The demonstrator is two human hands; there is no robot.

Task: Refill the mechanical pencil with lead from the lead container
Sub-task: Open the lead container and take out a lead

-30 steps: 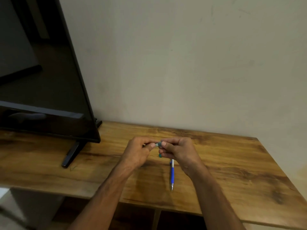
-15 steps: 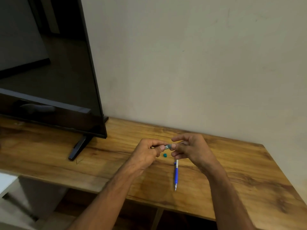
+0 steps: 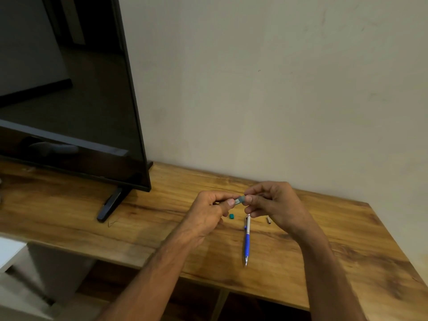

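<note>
Both hands raised, meeting — left hand [image 3: 208,210] and right hand [image 3: 273,201] pinching lead container [image 3: 239,200].

Blue-white pencil [image 3: 247,237] flat; lead container [image 3: 240,200] aloft, uncapped.

Camera: it swings left, so the hands and the bench sit further right than a second ago.
Right hand [image 3: 273,202]: a second ago it is clenched tight against the left hand; now its fingers are spread looser, with the fingertips pinching the end of the lead container [image 3: 240,200].
Green cap [image 3: 231,216]: a second ago it peeks from under the right hand; now it lies bare on the bench [image 3: 347,239], below the container.
Small metal piece [image 3: 269,220]: hidden before, it now shows on the bench just beside the right hand.
</note>
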